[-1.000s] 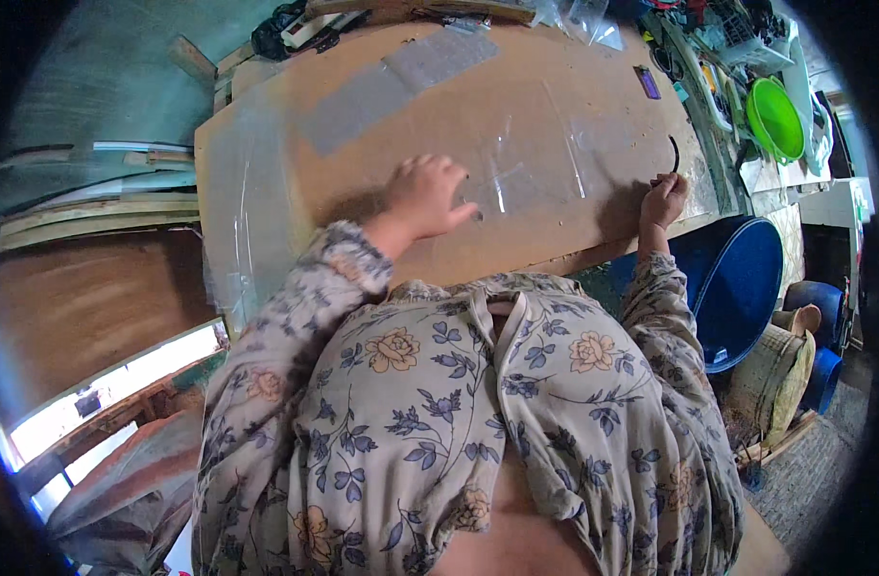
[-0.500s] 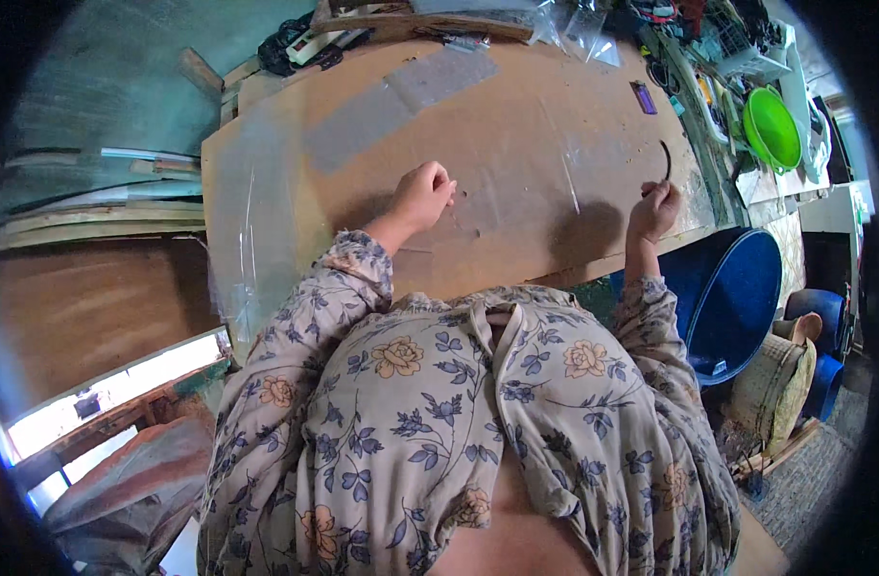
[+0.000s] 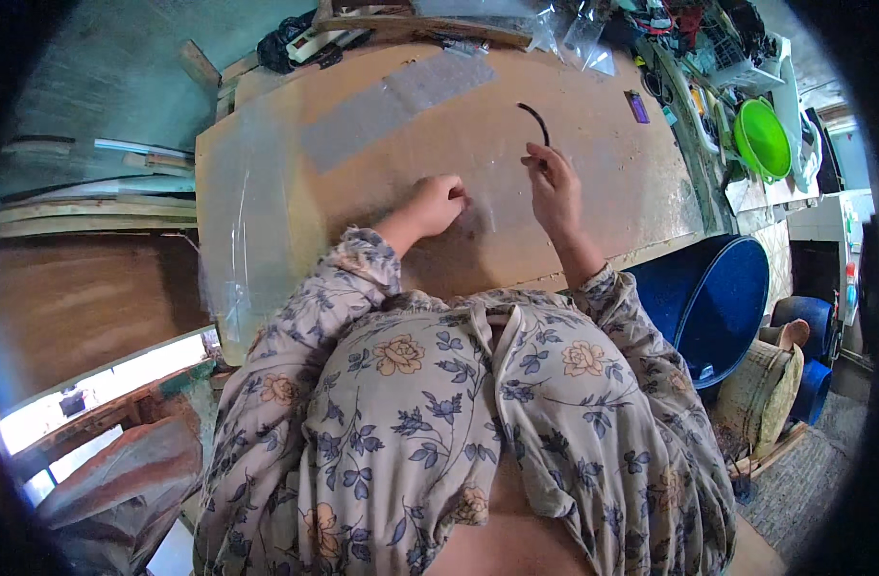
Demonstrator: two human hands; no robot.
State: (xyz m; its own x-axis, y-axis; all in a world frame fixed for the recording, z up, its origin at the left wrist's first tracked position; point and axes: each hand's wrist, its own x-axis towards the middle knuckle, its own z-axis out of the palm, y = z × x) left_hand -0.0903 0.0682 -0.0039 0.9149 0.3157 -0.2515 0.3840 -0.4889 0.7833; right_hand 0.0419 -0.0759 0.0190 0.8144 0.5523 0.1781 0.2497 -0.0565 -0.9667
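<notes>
Over the right-centre of the tan work table [image 3: 641, 182], my right hand [image 3: 558, 197] pinches one end of a thin, curved black strip [image 3: 535, 120]. The strip's free end bends up and to the left, away from my fingers; I cannot tell what kind of thing it is. My left hand [image 3: 438, 204] is low over the middle of the table, to the left of the right hand, with its fingers curled closed. Whatever those fingers may hold is hidden. A faint pale streak [image 3: 490, 206] shows between the two hands, too indistinct to name.
Clear plastic sheeting [image 3: 252, 192] covers the table's left side, and a greyish plastic strip [image 3: 396, 101] lies further back. A purple lighter-like object [image 3: 637, 107] rests at the right. Beyond that edge are a green basin [image 3: 763, 141] and a blue barrel [image 3: 718, 307].
My right hand has swung left from the table's right edge toward the middle, carrying the black strip. My left hand has shifted slightly right and nearer, still closed.
</notes>
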